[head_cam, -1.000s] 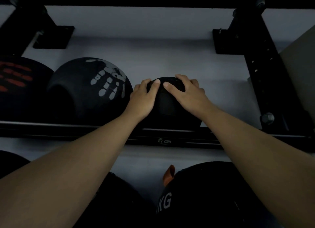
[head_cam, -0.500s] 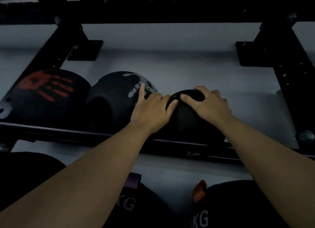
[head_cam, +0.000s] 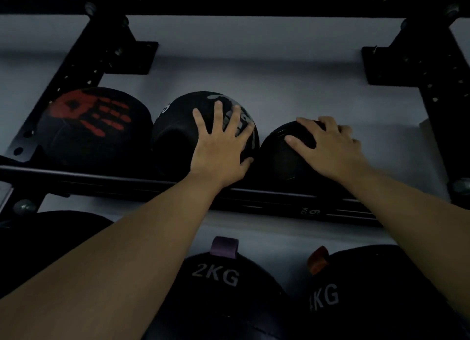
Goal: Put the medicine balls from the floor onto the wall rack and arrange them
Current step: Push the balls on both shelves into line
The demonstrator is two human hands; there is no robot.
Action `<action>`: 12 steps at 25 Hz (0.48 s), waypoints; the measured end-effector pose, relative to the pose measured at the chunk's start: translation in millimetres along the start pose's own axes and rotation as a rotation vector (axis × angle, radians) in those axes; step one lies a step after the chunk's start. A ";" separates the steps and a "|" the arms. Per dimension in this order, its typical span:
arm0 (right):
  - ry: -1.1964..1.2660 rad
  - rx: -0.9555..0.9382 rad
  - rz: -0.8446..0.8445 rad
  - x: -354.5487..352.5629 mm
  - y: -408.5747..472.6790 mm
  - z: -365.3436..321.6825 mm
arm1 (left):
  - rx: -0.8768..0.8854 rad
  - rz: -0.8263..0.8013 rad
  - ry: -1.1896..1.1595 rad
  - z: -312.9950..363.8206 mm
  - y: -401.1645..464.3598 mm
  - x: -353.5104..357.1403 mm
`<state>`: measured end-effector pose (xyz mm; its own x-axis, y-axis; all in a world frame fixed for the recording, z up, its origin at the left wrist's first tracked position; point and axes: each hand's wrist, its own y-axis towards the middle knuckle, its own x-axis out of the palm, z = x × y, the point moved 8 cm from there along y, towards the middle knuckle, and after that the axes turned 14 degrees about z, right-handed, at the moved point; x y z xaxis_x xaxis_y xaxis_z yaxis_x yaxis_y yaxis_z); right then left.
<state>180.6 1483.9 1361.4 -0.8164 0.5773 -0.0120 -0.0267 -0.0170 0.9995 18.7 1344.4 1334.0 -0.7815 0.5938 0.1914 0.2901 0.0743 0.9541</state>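
Note:
Three black medicine balls sit in a row on the black wall rack point(head_cam: 267, 200). The left ball point(head_cam: 84, 128) bears a red handprint. The middle ball point(head_cam: 178, 133) has a grey handprint, and my left hand point(head_cam: 220, 146) lies flat on its right side with fingers spread. The small plain ball point(head_cam: 282, 156) on the right touches the middle one; my right hand point(head_cam: 330, 146) rests over its top and right side, fingers curved around it.
On the shelf below sit a ball marked 2KG point(head_cam: 223, 289) with a purple tab and another KG-marked ball point(head_cam: 381, 296) with an orange tab. Black rack uprights point(head_cam: 440, 90) stand on both sides against the white wall point(head_cam: 254, 67). A dark ball point(head_cam: 50, 238) lies lower left.
My left hand has left the small ball and moved left onto the grey-handprint ball. The right hand stays on the small ball, which now sits against the middle ball.

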 end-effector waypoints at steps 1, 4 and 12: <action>-0.028 0.004 -0.021 0.0 -1.0 -2.0 | 0.009 -0.020 -0.019 -1.1 -0.7 1.1; -0.028 0.034 -0.090 -0.5 -3.8 -8.5 | 0.034 -0.081 -0.141 -6.7 -5.0 -4.2; 0.189 0.151 -0.057 -69.5 -134.4 23.6 | 0.105 -0.240 -0.818 73.0 -113.2 -90.5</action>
<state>254.5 1465.3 1228.5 -0.9100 0.4103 -0.0599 -0.0013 0.1415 0.9899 97.0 1340.7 1191.8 -0.1957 0.9406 -0.2775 0.2490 0.3213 0.9136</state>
